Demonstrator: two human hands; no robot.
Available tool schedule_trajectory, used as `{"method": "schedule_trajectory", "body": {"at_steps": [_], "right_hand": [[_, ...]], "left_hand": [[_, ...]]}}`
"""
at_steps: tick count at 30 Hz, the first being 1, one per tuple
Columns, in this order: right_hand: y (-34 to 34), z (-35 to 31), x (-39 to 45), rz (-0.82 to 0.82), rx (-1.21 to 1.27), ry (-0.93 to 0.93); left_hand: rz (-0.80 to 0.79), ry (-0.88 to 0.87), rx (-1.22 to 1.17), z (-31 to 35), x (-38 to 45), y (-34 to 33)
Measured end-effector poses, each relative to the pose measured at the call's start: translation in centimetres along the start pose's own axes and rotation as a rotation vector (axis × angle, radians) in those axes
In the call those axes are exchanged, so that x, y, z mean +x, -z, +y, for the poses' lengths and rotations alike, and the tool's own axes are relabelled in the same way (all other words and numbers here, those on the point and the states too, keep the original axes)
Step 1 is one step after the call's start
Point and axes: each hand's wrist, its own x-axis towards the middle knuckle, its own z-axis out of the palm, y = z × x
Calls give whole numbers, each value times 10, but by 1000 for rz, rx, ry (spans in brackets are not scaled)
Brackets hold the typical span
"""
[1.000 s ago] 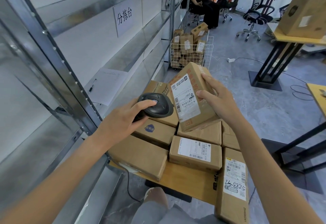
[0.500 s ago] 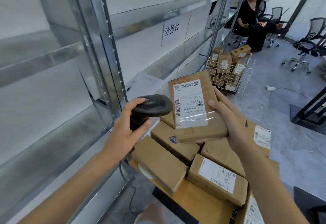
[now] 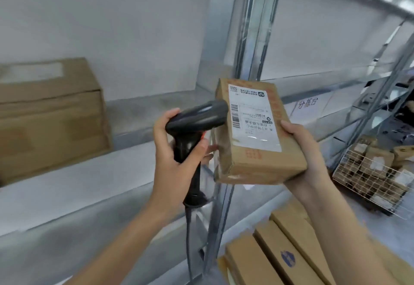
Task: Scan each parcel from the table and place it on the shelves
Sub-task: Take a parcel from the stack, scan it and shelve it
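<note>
Two bare hands fill the middle of our view. Our left hand [image 3: 172, 150] is wrapped around the grip of a black barcode scanner [image 3: 197, 127], fingers closed on the handle, with its dark cable [image 3: 189, 240] hanging straight down from the base. The scanner's head sits just beside the left edge of the parcel [image 3: 253, 132], close to the barcode strip on the white shipping label [image 3: 253, 116]; we cannot tell whether the two actually touch.

Our right hand [image 3: 300, 150] holds that parcel up in the air, clear of the table, with the thumb pressed on the top face near the right edge and the remaining fingers curled underneath, out of sight. It is a brown cardboard box, tilted with its label face toward us, and it hangs in front of a silver upright post [image 3: 251, 38] of the metal shelves [image 3: 89, 183].

On the shelf level to the left rests a large cardboard box [image 3: 49, 116], blurred. Below the held parcel, at the bottom right, several more brown parcels [image 3: 280, 251] lie packed side by side, one bearing a blue logo. Farther right, a white wire basket [image 3: 371, 172] stands on the floor, filled with small boxes. A white sign [image 3: 308, 103] with printed characters hangs behind the shelving.
</note>
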Motion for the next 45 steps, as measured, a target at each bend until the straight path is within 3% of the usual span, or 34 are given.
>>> {"method": "schedule_trajectory", "body": {"at_steps": [3, 9, 12, 15, 17, 19, 21, 28, 33, 40, 45], "right_hand": [[-36, -1, 21, -153, -38, -7], [-86, 9, 46, -663, -176, 44], [-99, 17, 52, -757, -277, 118], [-117, 29, 54, -650, -249, 238], [-130, 39, 57, -452, -178, 309], [-144, 47, 63, -243, -248, 459], [-155, 54, 70, -153, -383, 588], [-175, 85, 99, -99, -1098, 767], [-188, 106, 101, -142, -1118, 921], [-206, 100, 112, -298, -1146, 871], [-193, 96, 103, -248, -1045, 818]], "left_hand": [[99, -110, 97, 22, 5, 20], [317, -301, 279, 53, 15, 59], [362, -322, 271, 56, 14, 68], [413, -340, 274, 54, 19, 72], [437, -332, 262, 51, 24, 71], [444, -332, 254, 47, 28, 68], [447, -339, 272, 43, 30, 65], [503, -399, 268, 42, 24, 72], [537, -478, 288, 46, 25, 86], [513, -455, 260, 43, 23, 89], [380, -502, 346, 31, 21, 81]]}}
